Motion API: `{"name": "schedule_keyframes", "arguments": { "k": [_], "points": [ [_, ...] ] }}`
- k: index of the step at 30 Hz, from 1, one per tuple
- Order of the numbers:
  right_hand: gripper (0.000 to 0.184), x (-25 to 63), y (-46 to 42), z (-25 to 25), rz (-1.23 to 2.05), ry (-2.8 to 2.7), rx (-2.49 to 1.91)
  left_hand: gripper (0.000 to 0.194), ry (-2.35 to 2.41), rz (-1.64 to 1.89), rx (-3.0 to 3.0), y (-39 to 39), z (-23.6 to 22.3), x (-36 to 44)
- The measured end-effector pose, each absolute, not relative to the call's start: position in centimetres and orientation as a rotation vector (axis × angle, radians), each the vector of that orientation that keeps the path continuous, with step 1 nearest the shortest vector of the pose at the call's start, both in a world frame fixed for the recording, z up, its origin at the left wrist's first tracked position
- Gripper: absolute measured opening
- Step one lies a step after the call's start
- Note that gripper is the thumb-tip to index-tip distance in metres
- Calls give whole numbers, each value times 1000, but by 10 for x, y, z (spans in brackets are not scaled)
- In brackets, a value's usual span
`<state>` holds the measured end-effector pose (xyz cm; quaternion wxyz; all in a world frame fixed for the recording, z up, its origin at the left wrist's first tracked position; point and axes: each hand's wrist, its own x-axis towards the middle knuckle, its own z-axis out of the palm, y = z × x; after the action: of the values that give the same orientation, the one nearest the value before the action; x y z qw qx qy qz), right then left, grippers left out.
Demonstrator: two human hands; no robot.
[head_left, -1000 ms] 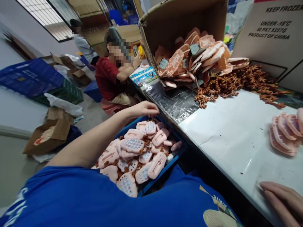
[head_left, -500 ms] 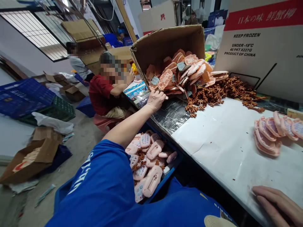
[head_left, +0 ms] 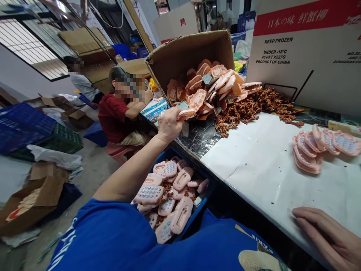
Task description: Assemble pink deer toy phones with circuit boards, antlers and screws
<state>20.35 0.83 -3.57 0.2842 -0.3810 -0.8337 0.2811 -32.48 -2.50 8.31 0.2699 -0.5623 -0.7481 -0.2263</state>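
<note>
My left hand (head_left: 170,123) is closed on the edge of a pink toy phone shell (head_left: 187,113) at the near edge of a pile. That pile of pink shells (head_left: 222,81), some with greenish boards and wires, spills out of a tipped cardboard box (head_left: 191,47). Small brown plastic pieces (head_left: 245,109) lie heaped beside it. My right hand (head_left: 324,237) rests at the table's near edge, fingers stretched out and holding nothing. Beyond it, a row of pink shells with keypads (head_left: 318,148) leans together on the white table sheet (head_left: 254,158).
Below the table edge a blue crate (head_left: 197,207) holds pink toy phones and brown pieces. A large white carton (head_left: 304,67) stands behind the table. A co-worker in a red shirt (head_left: 113,116) sits at the far left end. Boxes and crates (head_left: 56,139) crowd the floor.
My left hand has closed on a shell and drawn it slightly away from the pile. The view has shifted a little to the right. My right hand stays on the table.
</note>
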Motion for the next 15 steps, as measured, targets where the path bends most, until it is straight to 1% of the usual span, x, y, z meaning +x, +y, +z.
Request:
{"name": "schedule_keyframes", "arguments": {
  "k": [4, 10, 12, 15],
  "points": [
    [21, 206, 8, -38, 803, -2271, -1046, 17, -1945, -1020, -1540, -24, 90, -299],
    [18, 191, 5, -15, 890, -2180, -1121, 33, -1943, -1748, -1713, -16, 100, -244],
    [22, 186, 7, -9, 922, -2133, -1139, 36, -1945, -1932, -1819, -14, 103, -220],
    [35, 175, 11, -2, 1021, -2024, -1181, 39, -1936, -2219, -1981, -14, 105, -178]
  ]
}}
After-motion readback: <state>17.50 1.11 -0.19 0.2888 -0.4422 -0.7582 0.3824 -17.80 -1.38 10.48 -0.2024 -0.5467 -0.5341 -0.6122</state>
